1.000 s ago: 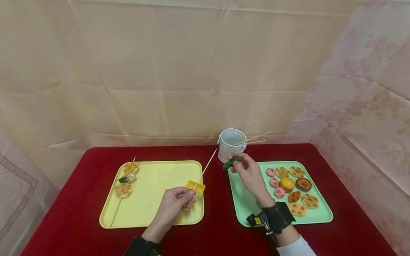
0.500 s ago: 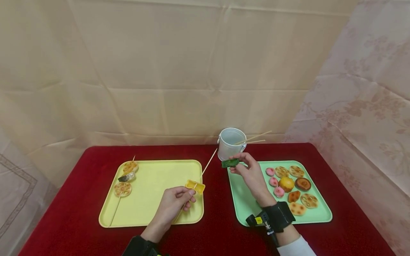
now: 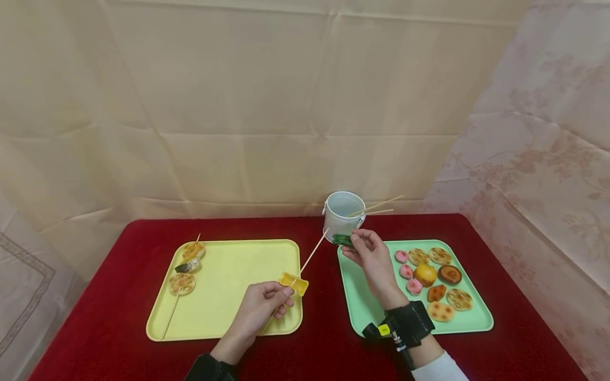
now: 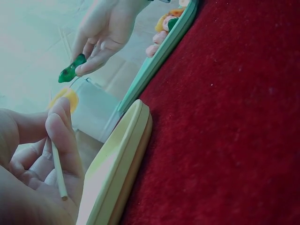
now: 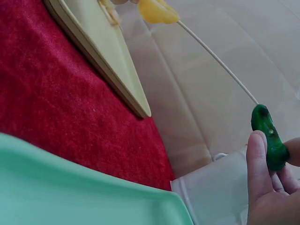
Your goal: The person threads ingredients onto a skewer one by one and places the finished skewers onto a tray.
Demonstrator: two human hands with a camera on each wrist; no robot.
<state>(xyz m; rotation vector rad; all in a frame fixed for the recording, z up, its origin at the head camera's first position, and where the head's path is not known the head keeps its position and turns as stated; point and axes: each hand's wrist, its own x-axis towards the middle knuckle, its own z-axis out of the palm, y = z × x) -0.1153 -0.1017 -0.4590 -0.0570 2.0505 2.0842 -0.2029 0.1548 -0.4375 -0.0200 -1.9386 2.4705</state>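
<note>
My left hand point(image 3: 259, 307) pinches a thin wooden skewer point(image 3: 315, 248) over the right edge of the yellow tray point(image 3: 233, 264). A yellow food piece point(image 3: 286, 279) is threaded on it just above the fingertips. My right hand point(image 3: 376, 264) pinches a dark green piece like a toy pepper point(image 3: 341, 239) between thumb and fingers, in front of the white bucket point(image 3: 339, 225). In the right wrist view the skewer's tip meets the end of the green piece point(image 5: 265, 126); whether it has gone in, I cannot tell. The skewer's lower end shows below the fingers in the left wrist view.
A finished-looking skewer with round pieces point(image 3: 182, 283) lies on the yellow tray's left side. On the right, a mint green tray point(image 3: 357, 288) carries several toy foods, among them pink pieces point(image 3: 406, 271) and a yellow ball point(image 3: 425, 275). Spare sticks point(image 3: 381, 204) lean from the bucket.
The green piece was turned in my right fingers and came slightly lower, toward the skewer's tip. My left hand moved the skewer a little to the right and tilted it, with the yellow piece on it.
</note>
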